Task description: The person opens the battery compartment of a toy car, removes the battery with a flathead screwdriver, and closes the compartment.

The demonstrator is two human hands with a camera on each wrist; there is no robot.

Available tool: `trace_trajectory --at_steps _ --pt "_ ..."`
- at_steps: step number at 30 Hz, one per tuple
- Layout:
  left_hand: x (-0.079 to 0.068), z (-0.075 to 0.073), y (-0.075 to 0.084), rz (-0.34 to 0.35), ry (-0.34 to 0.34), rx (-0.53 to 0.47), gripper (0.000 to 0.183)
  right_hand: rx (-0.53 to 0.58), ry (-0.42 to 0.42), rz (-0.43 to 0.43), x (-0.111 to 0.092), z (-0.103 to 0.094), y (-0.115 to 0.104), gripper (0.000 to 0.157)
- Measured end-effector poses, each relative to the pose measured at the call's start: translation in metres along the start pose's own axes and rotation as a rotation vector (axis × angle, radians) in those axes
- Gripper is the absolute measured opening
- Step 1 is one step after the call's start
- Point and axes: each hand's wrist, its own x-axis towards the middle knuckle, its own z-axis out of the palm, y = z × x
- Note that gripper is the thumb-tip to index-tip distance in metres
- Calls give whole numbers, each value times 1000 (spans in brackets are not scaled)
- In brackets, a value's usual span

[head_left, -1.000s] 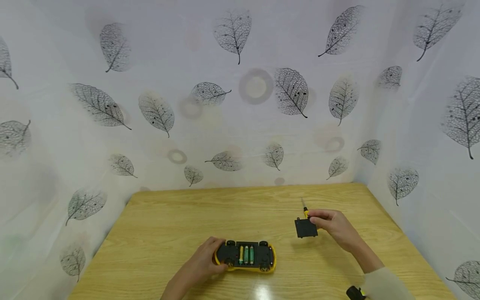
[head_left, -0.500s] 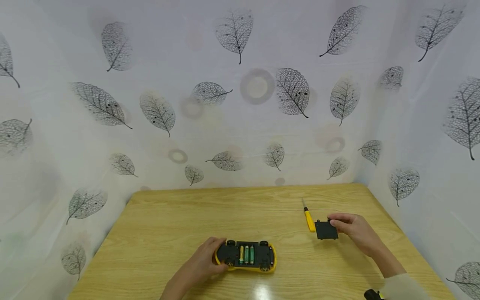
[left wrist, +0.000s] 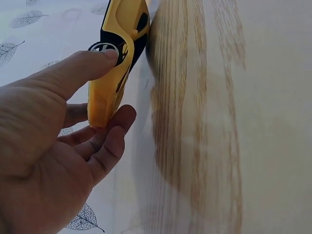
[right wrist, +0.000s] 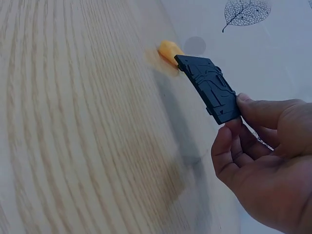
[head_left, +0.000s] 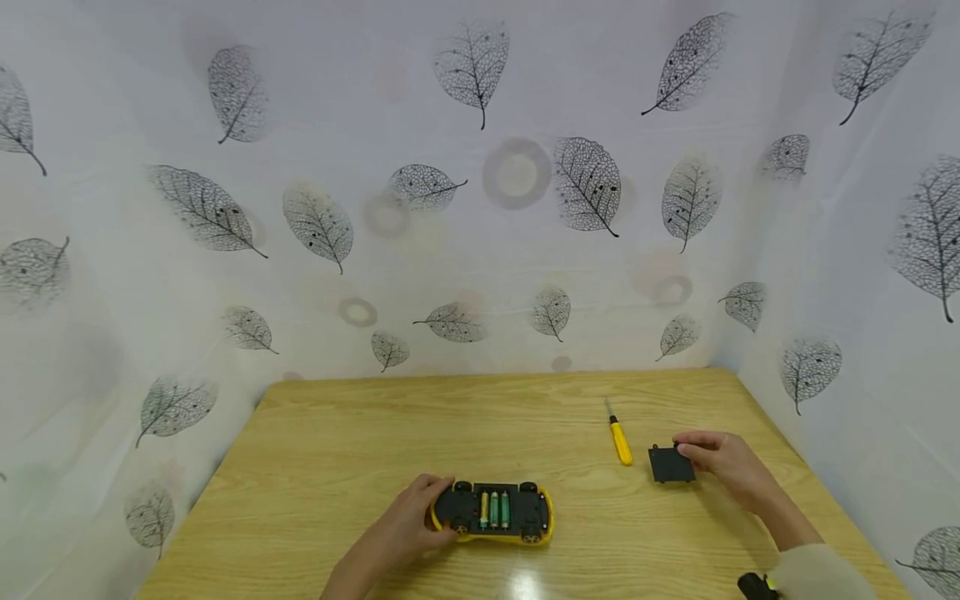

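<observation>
A yellow toy car lies upside down on the table, its black underside facing up. Three batteries sit side by side in its uncovered compartment. My left hand grips the car's left end; in the left wrist view the thumb presses by a wheel and the fingers curl under the yellow body. To the right, my right hand pinches a thin black battery cover at one corner, holding it over the table. Ridges and small tabs show on the cover in the right wrist view.
A screwdriver with a yellow handle lies behind and left of the cover, its tip pointing away. The wooden table ends at a pale leaf-printed curtain at the back and sides.
My right hand has moved right and slightly nearer with the battery cover, uncovering the screwdriver handle. My left hand and the toy car have stayed in place.
</observation>
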Motion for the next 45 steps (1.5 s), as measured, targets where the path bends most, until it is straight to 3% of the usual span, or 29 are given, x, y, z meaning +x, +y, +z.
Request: trace_trajectory --at_steps 7,16,26,45 --pt "-1 -1 1 -4 -7 0 80 -30 25 13 7 0 14 36" --pt "0 -4 2 -20 -44 3 81 -210 94 -50 14 2 19 30" --pt "2 -6 4 -15 -34 17 77 -365 141 -99 16 6 22 23" --pt "1 -5 4 -11 -45 33 82 -445 215 -97 19 14 25 20"
